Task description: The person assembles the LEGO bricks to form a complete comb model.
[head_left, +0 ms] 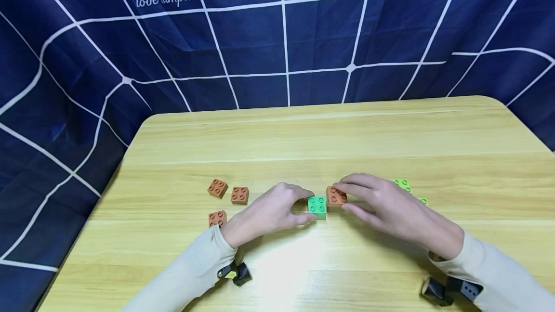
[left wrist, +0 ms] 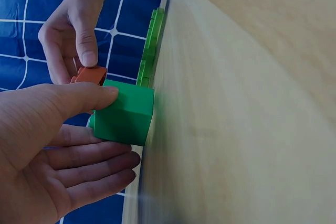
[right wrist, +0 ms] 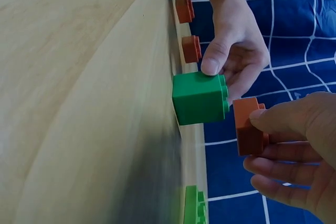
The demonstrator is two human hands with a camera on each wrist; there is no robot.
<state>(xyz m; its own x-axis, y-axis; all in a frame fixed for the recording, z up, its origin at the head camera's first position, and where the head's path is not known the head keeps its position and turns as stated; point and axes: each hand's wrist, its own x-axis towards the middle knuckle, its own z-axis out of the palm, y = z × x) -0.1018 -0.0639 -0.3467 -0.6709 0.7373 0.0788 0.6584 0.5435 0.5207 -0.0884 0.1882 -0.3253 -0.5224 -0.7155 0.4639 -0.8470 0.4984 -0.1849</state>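
A tall green toy building block (head_left: pixel 317 208) stands on the table, studs up. My left hand (head_left: pixel 277 210) pinches it between thumb and fingers, the thumb on its near side in the left wrist view. Just right of it, my right hand (head_left: pixel 386 206) grips an orange-brown building block (head_left: pixel 336 197) by its sides. In the right wrist view this orange-brown block (right wrist: pixel 248 127) is raised off the table, level with the top of the green block (right wrist: pixel 199 98). A small gap shows between the two blocks there.
Three loose orange-brown blocks (head_left: pixel 240 195) lie left of my left hand, one partly covered by the wrist. Light green blocks (head_left: pixel 401 185) lie behind my right hand, mostly hidden by it. A dark blue cloth (head_left: pixel 251 37) with white lines hangs beyond the wooden table (head_left: pixel 277 138).
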